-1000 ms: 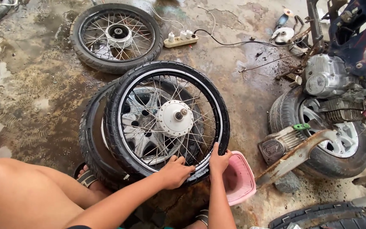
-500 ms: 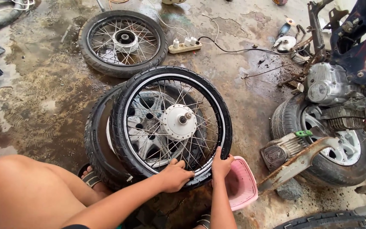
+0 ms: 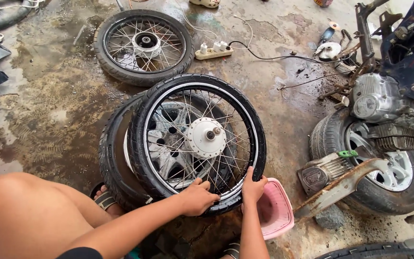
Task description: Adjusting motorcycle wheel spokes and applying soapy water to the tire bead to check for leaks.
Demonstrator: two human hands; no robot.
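Note:
A spoked motorcycle wheel with a black tyre and a silver hub rests tilted on top of a second wheel with a cast rim. My left hand presses on the near rim and tyre edge of the spoked wheel. My right hand grips the tyre at its lower right. Both forearms reach in from the bottom. My bare knee fills the lower left.
A pink plastic basin sits just right of my hands. Another spoked wheel lies flat farther back, beside a power strip. A stripped motorcycle engine and wheel stand at right. The concrete floor is wet.
The view has shifted slightly lower and closer. My hands stay on the near edge of the spoked wheel, with the left hand sliding a little along the rim.

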